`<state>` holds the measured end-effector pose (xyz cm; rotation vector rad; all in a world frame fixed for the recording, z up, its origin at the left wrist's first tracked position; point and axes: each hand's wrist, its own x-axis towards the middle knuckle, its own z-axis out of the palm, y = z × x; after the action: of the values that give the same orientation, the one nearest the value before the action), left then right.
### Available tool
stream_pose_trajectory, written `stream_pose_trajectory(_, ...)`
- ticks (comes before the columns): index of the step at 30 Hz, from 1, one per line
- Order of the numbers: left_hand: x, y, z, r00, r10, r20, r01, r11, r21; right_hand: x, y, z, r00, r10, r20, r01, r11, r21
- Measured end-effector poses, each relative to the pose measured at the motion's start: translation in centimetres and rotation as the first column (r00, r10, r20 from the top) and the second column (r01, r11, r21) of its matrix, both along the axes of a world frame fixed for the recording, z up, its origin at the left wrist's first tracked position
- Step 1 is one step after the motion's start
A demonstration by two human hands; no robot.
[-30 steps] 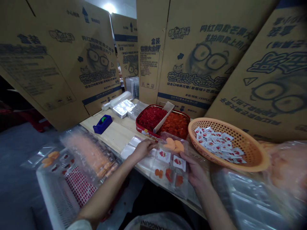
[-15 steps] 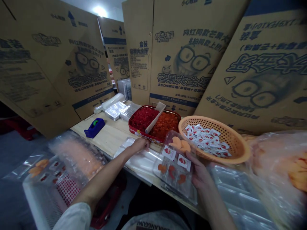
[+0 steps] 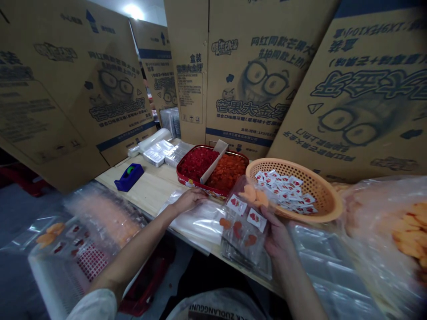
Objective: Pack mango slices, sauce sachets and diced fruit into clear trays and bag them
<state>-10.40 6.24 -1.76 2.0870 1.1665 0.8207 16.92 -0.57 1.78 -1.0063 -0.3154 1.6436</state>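
My right hand (image 3: 278, 238) grips the right edge of a clear plastic tray (image 3: 245, 220) tilted up off the table; the tray holds orange slices, two white sachets and red gummy pieces. My left hand (image 3: 187, 200) pinches the top of a clear plastic bag (image 3: 200, 220) lying on a stack of such bags at the table's front edge. Just behind stand a red tin (image 3: 213, 169) of red and orange candy with a cardboard divider, and an orange basket (image 3: 322, 195) of white sachets.
Large printed cardboard boxes (image 3: 267, 75) wall in the table's back. A blue tape dispenser (image 3: 129, 177) and foil packs (image 3: 160, 153) sit at the left. A white crate (image 3: 63, 266) of packed trays stands lower left. Empty clear trays (image 3: 333, 275) and a bag of orange slices (image 3: 400, 231) lie right.
My right hand has lifted and tilted the filled tray off the stack toward the right. My left hand has taken hold of the top clear bag and raised its edge.
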Motion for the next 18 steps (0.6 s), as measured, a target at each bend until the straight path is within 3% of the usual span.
stream_pose_trajectory(6,0.1,-1.0,3.8,0.967,0.242,0.083,-0.238,0.970,-0.052,0.8,0.9,0.6,0.976,-0.217,-0.009,0.216,0.964,0.153)
stream_pose_trajectory(10,0.1,-2.2,6.2,0.938,0.300,0.171,-0.275,0.949,-0.156,0.9,1.7,2.6,0.927,-0.343,-0.150,0.367,0.912,0.185)
stream_pose_trajectory(15,0.7,-5.3,6.3,0.914,0.297,0.276,-0.203,0.925,-0.322,0.0,2.4,5.4,0.869,-0.399,-0.293,0.450,0.883,0.135)
stream_pose_trajectory(18,1.5,-7.3,5.6,0.853,0.371,0.368,-0.206,0.885,-0.417,-0.7,3.1,5.8,0.892,-0.303,-0.336,0.392,0.889,0.237)
